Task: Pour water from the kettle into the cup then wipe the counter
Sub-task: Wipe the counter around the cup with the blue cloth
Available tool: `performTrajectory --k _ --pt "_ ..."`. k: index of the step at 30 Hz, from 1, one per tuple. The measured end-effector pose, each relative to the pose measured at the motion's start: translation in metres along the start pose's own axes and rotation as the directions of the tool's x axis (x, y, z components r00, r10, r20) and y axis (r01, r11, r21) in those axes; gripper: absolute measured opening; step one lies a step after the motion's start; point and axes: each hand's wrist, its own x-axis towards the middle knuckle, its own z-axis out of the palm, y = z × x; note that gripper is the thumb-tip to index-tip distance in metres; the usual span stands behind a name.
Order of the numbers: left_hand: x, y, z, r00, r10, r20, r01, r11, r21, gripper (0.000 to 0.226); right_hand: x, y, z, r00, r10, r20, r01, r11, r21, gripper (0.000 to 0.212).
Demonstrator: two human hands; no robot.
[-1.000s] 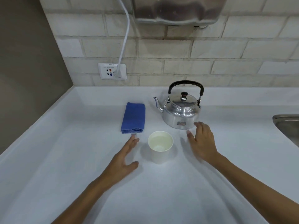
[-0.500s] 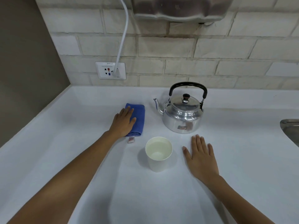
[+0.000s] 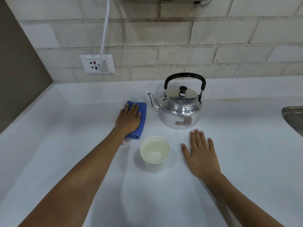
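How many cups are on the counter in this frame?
1. A single white cup stands upright on the counter, in front of the kettle, between the left hand and the right hand. Nothing seems to hide another.

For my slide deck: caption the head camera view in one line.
Left hand flat on a folded blue cloth, right hand flat on the counter, beside a filled cup and kettle.

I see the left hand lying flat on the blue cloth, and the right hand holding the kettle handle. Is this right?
Not quite. The head view shows the right hand flat on the counter, in front of the kettle, not touching its handle. The left hand does lie flat on the blue cloth.
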Motion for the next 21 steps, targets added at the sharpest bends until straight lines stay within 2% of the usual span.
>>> performTrajectory --k 3,5,7,8,10,13,17,19,21 --pt "-0.025 0.012 0.002 0.990 0.139 0.030 -0.140 0.990 0.024 0.051 0.000 0.001 0.000 1.000 0.001 0.000 -0.001 1.000 -0.009 0.070" --pt "-0.050 0.007 0.003 0.964 0.266 0.016 -0.266 0.959 0.101 0.050 0.000 0.001 0.000 1.000 -0.002 0.001 0.002 1.000 -0.017 0.069" --pt "-0.078 -0.006 0.003 0.902 0.432 0.020 -0.430 0.892 0.139 0.050 0.000 0.001 0.001 1.000 -0.006 0.006 0.006 1.000 -0.025 0.069" --pt "-0.090 -0.013 0.001 0.865 0.501 0.038 -0.502 0.858 0.107 0.052 0.000 0.002 0.002 1.000 -0.006 0.007 0.007 1.000 -0.025 0.069" --pt "-0.103 -0.026 -0.006 0.822 0.564 0.085 -0.568 0.823 0.032 0.053 0.000 0.002 0.002 1.000 -0.007 0.006 0.007 1.000 -0.026 0.070" --pt "-0.091 -0.039 -0.011 0.841 0.535 0.081 -0.540 0.840 0.063 0.049 0.000 0.001 0.003 1.000 -0.006 -0.013 0.006 1.000 -0.027 0.070" --pt "-0.056 -0.027 -0.004 0.952 0.304 -0.028 -0.296 0.943 0.150 0.050 0.001 -0.001 0.003 1.000 -0.006 -0.030 0.004 0.999 -0.053 0.070" --pt "-0.047 -0.007 0.000 0.978 0.200 -0.056 -0.189 0.969 0.162 0.051 0.001 -0.001 0.002 1.000 -0.003 -0.024 0.001 0.998 -0.058 0.071" --pt "-0.048 0.009 0.002 0.987 0.155 -0.053 -0.148 0.982 0.117 0.051 0.002 0.000 0.001 1.000 -0.004 -0.019 0.003 0.998 -0.056 0.072"
